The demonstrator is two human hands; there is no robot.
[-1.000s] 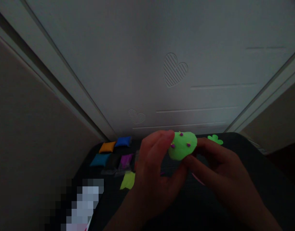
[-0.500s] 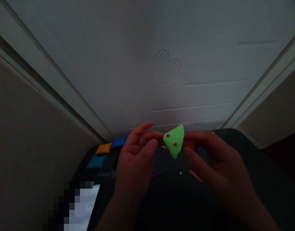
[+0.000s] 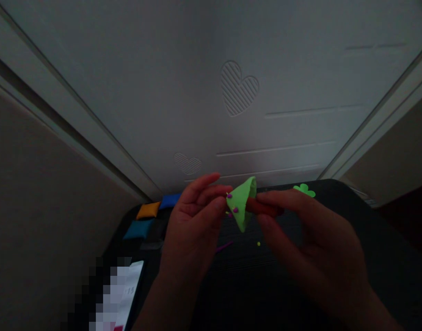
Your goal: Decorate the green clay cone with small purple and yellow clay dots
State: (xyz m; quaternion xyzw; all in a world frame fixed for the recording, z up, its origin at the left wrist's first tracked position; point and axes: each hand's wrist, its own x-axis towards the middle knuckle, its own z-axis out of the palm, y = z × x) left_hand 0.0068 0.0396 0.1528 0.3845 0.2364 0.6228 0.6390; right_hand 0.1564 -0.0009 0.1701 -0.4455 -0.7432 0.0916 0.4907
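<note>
A light green cone of modelling clay (image 3: 239, 202) lies sideways in the air between my hands, its wide rim toward the right. Small purple balls with thin yellowish bits sit near its narrow end. My right hand (image 3: 321, 248) pinches a reddish-brown clay stem (image 3: 261, 207) that runs into the cone's open side. At the narrow end, the thumb and a finger of my left hand (image 3: 195, 225) close on the cone, while another finger stretches out above. The exact contact there is partly hidden.
On the dark table (image 3: 245, 285) lie a purple strip (image 3: 225, 247), a tiny yellow-green ball (image 3: 258, 243) and a green flower-shaped piece (image 3: 304, 190). Orange (image 3: 148, 210), blue (image 3: 170, 201) and teal packets (image 3: 138, 229) rest at the back left, near a lit phone (image 3: 123, 294). A white door panel (image 3: 162, 92) rises behind.
The cone has turned, so its hollow rim and more of the stem now show. It has moved slightly left. The green flower piece has come into view beyond my right hand.
</note>
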